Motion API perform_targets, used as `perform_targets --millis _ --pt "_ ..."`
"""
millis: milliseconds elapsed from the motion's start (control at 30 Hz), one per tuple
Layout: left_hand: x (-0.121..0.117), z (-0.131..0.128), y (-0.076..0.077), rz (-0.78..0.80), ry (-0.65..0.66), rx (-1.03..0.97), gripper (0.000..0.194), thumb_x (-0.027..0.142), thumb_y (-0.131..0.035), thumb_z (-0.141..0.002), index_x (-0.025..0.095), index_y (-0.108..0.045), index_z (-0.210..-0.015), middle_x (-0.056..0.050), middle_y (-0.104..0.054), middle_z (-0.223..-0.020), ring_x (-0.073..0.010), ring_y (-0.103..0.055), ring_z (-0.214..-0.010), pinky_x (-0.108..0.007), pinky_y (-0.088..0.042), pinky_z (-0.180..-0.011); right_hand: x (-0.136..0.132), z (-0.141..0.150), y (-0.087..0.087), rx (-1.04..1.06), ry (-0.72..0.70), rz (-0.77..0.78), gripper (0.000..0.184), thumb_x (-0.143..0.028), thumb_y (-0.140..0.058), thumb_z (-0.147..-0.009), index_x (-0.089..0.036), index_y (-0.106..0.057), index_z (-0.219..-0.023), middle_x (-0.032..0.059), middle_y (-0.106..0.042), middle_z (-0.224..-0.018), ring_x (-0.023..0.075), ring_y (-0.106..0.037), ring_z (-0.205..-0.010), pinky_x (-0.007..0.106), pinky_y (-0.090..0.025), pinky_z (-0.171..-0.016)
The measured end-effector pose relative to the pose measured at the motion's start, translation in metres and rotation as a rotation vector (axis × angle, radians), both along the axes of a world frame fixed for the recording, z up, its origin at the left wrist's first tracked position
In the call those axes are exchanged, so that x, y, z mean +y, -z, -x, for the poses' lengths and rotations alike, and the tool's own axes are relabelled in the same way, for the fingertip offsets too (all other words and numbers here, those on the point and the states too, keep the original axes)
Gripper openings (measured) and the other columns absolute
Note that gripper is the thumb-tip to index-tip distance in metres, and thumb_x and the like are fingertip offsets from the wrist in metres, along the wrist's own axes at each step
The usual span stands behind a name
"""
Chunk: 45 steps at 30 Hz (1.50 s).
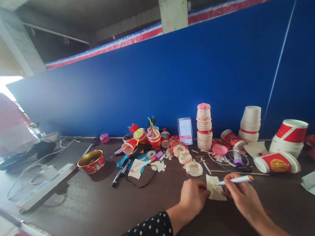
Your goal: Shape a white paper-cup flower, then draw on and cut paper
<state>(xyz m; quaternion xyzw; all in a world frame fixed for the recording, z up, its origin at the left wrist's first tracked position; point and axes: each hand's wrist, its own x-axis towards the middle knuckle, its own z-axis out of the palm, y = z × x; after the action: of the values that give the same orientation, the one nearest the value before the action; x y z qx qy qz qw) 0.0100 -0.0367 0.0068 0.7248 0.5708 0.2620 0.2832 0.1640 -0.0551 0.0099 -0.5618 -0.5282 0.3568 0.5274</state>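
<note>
Left hand is curled against the edge of a cream paper scrap, and from where I'm watching I cannot tell whether it is pinching the scrap or only pressing it down. Right hand is closed around a white marker with an orange end, its nib held over the paper's right side. I am judging the step in hand to be marking the scrap, and the next stroke calls for the paper staying pinned flat. The scrap is lying on a dark tabletop, just beside a thin wooden stick. Farther out, frilled paper-cup rims are sitting near a tall stack of paper cups, a glue stick is showing among curled strips, and a red-and-gold paper cup is lying on its side.
</note>
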Motion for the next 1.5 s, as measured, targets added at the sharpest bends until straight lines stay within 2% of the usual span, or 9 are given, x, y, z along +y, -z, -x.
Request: perform_targets --millis 200,367,600,967,1167,1500 --pt "0.001 0.000 0.001 0.007 -0.014 0.002 0.026 0.028 -0.051 -0.065 0.015 -0.068 -0.078 -0.002 -0.063 -0.067 -0.0132 -0.053 -0.061 -0.020 -0.037 -0.055 0.003 -0.005 0.006 -0.035 -0.021 -0.026 0.025 -0.046 -0.051 -0.070 -0.021 -0.050 -0.067 -0.0025 -0.057 -0.055 0.0172 -0.059 -0.054 0.026 -0.049 -0.057" --pt "0.000 0.001 0.000 0.006 -0.004 0.009 0.026 0.028 -0.050 -0.066 0.015 -0.068 -0.078 -0.002 -0.064 -0.067 -0.0142 -0.054 -0.063 -0.021 -0.038 -0.057 0.004 -0.003 0.004 -0.089 -0.004 -0.023 0.027 -0.049 -0.049 -0.069 -0.022 -0.049 -0.066 -0.0027 -0.055 -0.051 0.0187 -0.059 -0.053 0.026 -0.048 -0.054" --pt "0.001 -0.001 -0.001 0.012 0.015 0.026 0.026 0.025 -0.049 -0.064 0.015 -0.069 -0.079 -0.003 -0.065 -0.070 -0.0150 -0.056 -0.066 -0.021 -0.039 -0.059 0.003 -0.002 -0.001 -0.039 -0.017 0.017 0.025 -0.047 -0.052 -0.067 -0.022 -0.050 -0.063 -0.0017 -0.056 -0.054 0.0191 -0.059 -0.056 0.028 -0.050 -0.056" --pt "0.002 0.000 0.002 0.009 0.006 0.021 0.026 0.028 -0.050 -0.065 0.015 -0.068 -0.080 -0.002 -0.064 -0.069 -0.0142 -0.056 -0.065 -0.021 -0.038 -0.057 0.012 -0.010 0.016 -0.015 -0.025 0.019 0.023 -0.045 -0.052 -0.071 -0.022 -0.048 -0.070 -0.0026 -0.053 -0.054 0.0189 -0.058 -0.055 0.028 -0.050 -0.056" --pt "0.003 0.001 0.005 -0.009 0.014 0.014 0.025 0.028 -0.050 -0.066 0.015 -0.068 -0.078 -0.002 -0.063 -0.067 -0.0133 -0.054 -0.062 -0.021 -0.037 -0.056 0.011 -0.008 0.012 0.012 -0.011 0.004 0.023 -0.045 -0.052 -0.069 -0.022 -0.049 -0.068 -0.0026 -0.052 -0.053 0.0179 -0.057 -0.054 0.027 -0.050 -0.055" --pt "0.003 0.000 0.004 -0.019 0.018 0.007 0.024 0.027 -0.050 -0.064 0.015 -0.068 -0.074 -0.002 -0.063 -0.065 -0.0131 -0.055 -0.061 -0.020 -0.036 -0.054 0.007 -0.007 0.003 -0.093 -0.071 0.021 0.023 -0.044 -0.048 -0.070 -0.021 -0.051 -0.068 -0.0014 -0.056 -0.054 0.0178 -0.059 -0.055 0.025 -0.051 -0.056"
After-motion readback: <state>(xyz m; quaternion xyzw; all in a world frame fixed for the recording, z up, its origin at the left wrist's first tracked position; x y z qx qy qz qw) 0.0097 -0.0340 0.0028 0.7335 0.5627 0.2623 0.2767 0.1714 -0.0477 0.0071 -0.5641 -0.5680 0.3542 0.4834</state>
